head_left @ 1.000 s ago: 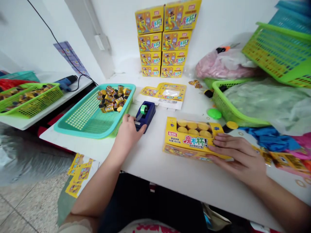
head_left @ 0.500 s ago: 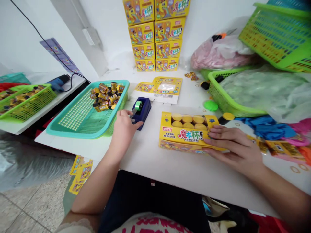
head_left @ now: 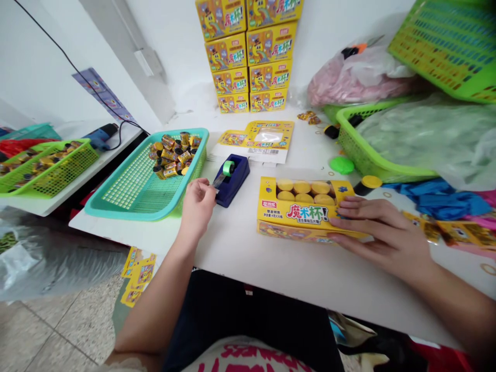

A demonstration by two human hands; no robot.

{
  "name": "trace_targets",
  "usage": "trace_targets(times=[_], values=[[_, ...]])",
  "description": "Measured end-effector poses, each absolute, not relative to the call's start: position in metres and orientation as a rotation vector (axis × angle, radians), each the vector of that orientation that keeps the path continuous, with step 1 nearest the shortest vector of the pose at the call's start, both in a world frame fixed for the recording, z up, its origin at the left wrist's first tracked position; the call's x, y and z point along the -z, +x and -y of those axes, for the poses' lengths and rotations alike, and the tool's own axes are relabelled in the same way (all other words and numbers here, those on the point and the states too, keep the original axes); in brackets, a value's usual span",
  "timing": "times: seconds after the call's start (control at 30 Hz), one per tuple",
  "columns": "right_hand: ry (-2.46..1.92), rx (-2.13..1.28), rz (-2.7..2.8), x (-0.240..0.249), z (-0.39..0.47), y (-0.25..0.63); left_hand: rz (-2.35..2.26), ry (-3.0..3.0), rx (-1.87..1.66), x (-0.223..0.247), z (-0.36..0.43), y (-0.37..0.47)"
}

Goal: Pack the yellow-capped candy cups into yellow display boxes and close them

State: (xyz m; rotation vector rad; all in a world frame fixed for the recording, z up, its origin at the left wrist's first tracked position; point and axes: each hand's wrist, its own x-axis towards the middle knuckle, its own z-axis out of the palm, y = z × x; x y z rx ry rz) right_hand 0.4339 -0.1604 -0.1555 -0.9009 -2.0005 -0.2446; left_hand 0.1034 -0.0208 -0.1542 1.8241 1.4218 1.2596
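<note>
On the tabletop [head_left: 232,253], right of your left hand [head_left: 198,202] pinching clear tape [head_left: 219,180], the yellow candy box [head_left: 279,211] lies crosswise, right end held by your right hand [head_left: 387,235].

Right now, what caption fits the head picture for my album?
Left hand pinches tape at the dispenser; right hand on a yellow box.

A white wall [head_left: 329,31] is standing behind the white table [head_left: 236,253]. A grey post [head_left: 112,44] is standing on the left. Speckled floor tiles [head_left: 87,315] are showing down below.
</note>
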Motion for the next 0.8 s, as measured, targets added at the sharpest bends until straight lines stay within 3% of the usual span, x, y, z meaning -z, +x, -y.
trace_targets(times=[0.3, 0.8], values=[[-0.95, 0.228, 2.01, 0.156, 0.163, 0.434, -1.159, 1.088, -1.411, 0.167, 0.031, 0.105], [-0.918, 0.247, 2.021, 0.153, 0.161, 0.432, -1.136, 0.964, -1.321, 0.178, 0.023, 0.101]])
